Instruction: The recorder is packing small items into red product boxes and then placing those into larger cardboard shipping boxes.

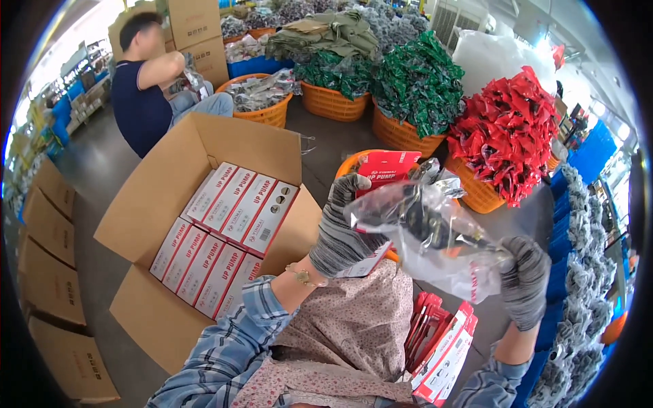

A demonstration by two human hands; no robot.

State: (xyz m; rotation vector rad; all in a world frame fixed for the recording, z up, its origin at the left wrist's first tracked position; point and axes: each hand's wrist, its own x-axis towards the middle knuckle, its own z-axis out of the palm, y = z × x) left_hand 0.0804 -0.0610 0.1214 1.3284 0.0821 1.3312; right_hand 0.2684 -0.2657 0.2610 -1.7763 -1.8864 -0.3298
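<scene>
My left hand [343, 228], in a grey striped knit glove, is closed at the edge of a red and white carton [388, 163], whose middle is hidden. In front of that carton hangs a clear plastic bag [435, 228] with dark parts inside, their kind blurred through the film. My right hand [525, 282], gloved alike, is closed on the bag's lower right end. Several flat red and white cartons [442, 347] stand beside my lap, below the right hand. Left of my left hand, an open cardboard box [255, 139] holds rows of packed red and white cartons [228, 204].
An orange basket [350, 165] stands behind my hands. Farther back are orange baskets heaped with green bags [418, 81] and red bags [507, 129]. A seated person [146, 88] works at the back left. Blue bins [558, 251] with grey bagged parts line the right.
</scene>
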